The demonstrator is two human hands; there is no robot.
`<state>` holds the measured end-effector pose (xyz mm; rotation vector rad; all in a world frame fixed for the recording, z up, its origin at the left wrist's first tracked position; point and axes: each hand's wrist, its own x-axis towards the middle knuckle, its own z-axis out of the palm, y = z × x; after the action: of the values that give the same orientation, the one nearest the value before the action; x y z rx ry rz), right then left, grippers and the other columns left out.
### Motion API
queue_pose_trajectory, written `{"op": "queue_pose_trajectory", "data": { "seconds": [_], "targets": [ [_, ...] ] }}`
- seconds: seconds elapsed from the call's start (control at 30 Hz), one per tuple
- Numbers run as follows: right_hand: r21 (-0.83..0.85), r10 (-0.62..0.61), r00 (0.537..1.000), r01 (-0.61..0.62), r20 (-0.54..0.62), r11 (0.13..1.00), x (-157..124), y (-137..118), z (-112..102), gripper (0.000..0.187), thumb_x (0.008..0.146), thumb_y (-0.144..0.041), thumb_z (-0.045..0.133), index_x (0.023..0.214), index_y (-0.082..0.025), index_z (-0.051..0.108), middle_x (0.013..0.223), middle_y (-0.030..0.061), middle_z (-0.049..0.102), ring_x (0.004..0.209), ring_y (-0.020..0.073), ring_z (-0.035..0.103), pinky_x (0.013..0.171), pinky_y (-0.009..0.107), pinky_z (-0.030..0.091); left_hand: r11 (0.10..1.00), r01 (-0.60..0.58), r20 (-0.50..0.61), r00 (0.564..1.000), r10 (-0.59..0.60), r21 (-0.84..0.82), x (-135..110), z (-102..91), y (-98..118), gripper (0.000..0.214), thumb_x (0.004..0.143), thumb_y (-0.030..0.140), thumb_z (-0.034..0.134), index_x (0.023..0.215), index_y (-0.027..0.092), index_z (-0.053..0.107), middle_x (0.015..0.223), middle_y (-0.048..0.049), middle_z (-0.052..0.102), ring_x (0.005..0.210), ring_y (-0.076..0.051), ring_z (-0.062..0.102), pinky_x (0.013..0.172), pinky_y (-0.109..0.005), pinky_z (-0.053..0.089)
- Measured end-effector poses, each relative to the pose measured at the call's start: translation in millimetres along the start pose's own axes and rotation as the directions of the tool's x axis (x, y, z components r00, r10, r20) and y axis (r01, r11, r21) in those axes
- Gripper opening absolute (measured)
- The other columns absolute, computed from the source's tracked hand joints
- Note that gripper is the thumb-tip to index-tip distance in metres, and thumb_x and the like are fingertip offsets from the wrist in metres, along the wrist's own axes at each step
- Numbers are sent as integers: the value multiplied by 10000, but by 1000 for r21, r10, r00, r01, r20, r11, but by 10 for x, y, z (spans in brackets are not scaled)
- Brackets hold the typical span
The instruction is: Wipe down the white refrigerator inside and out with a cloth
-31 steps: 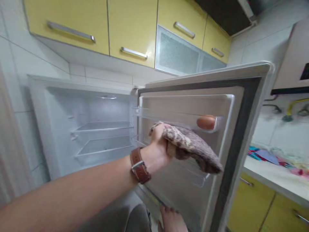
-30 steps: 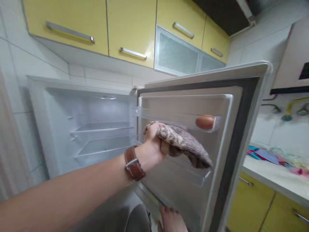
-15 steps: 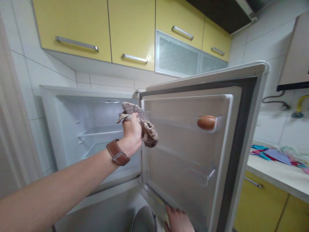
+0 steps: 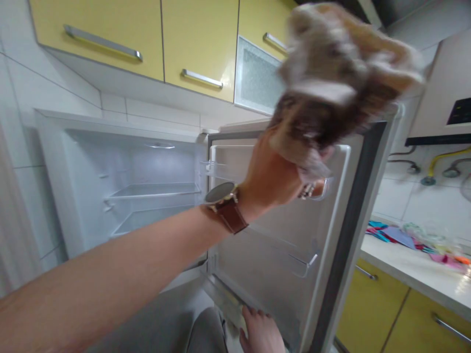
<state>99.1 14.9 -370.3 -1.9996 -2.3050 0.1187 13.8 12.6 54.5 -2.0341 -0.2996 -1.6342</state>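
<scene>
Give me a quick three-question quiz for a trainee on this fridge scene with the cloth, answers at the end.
1. True or false: the left hand grips a cloth held up high in front of the open fridge door.
2. Where is the right hand? A) raised beside the cloth B) low at the door's bottom edge C) out of view
3. Fill in: the wristwatch on the left wrist has a ____ strap.
Key: 1 true; 2 B; 3 brown.
</scene>
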Motion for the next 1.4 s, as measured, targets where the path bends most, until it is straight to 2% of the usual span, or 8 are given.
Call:
{"op": "queue_pose_trajectory", "data": {
  "seconds": [0.1, 0.23, 0.67, 0.87, 0.97, 1.07, 1.17, 1.4],
  "targets": [
    [-28, -31, 997, 29, -67, 999, 33, 86, 151, 497, 886, -202, 599, 1376, -257, 661, 1171, 129, 753, 1076, 313, 738, 919, 394, 572, 939, -342, 338, 886, 317, 18, 77, 153, 340, 407, 1059, 216, 494, 1437, 291, 623, 1304, -20, 743, 1193, -187, 686, 1211, -439, 404],
    [-77, -45, 990, 35, -132, 996, 78, 239, 262, 521, 910, -210, 585, 1424, -274, 637, 1225, 125, 742, 1103, 286, 725, 941, 361, 557, 886, -458, 577, 745, 335, 77, 61, 340, 628, 335, 1068, 196, 475, 1203, 244, 778, 1119, -78, 797, 1094, -243, 723, 1033, -467, 497],
    [-76, 25, 996, -32, -88, 997, 116, 395, 55, 520, 945, -216, 514, 1452, -257, 626, 1263, 107, 737, 1156, 272, 708, 985, 355, 545, 719, -687, 471, 671, 572, 106, -501, 495, 523, 431, 1015, 84, 414, 1063, 226, 818, 1006, -72, 803, 955, -201, 733, 1242, -459, 366],
    [-57, -33, 994, 27, -104, 998, 129, 425, 96, 512, 946, -229, 523, 1448, -211, 622, 1202, 144, 746, 1090, 295, 730, 921, 382, 573, 688, -725, 469, 596, 651, -34, -670, 191, -40, 267, 966, 116, 570, 1008, 255, 794, 1000, -52, 796, 1002, -190, 728, 1263, -428, 371],
    [-64, -33, 997, 28, -75, 998, 131, 407, 63, 489, 952, -236, 510, 1424, -213, 632, 1185, 140, 750, 1088, 304, 732, 914, 390, 575, 810, -551, 535, 630, 563, -203, -729, -33, -493, 271, 948, 104, 579, 975, 291, 772, 1059, -36, 792, 1127, -168, 698, 1264, -392, 374],
    [-76, -16, 999, 12, -41, 997, 145, 398, 32, 472, 951, -235, 492, 1399, -218, 639, 1163, 128, 753, 1086, 314, 732, 901, 406, 577, 958, -30, 677, 701, 223, -285, -779, -349, -925, 200, 902, 167, 638, 874, 330, 750, 1056, -31, 789, 1134, -173, 703, 1204, -405, 451],
    [-69, -25, 999, 23, -32, 997, 158, 408, 30, 478, 943, -224, 499, 1403, -216, 628, 1166, 125, 753, 1085, 304, 735, 887, 377, 571, 925, 316, 662, 743, -103, -211, -842, -721, -1300, 111, 762, 242, 781, 823, 328, 745, 990, -50, 790, 1069, -201, 726, 1146, -405, 492],
    [-75, -4, 998, -1, -62, 997, 69, 357, -16, 427, 960, -224, 469, 1349, -235, 648, 1134, 108, 751, 1053, 298, 736, 871, 383, 553, 782, 552, 46, 808, -588, 290, -869, -1250, -1947, 307, 826, 508, 708, 1035, 288, 745, 1122, -24, 767, 1272, -306, 598, 1171, -482, 369]
  ]
}}
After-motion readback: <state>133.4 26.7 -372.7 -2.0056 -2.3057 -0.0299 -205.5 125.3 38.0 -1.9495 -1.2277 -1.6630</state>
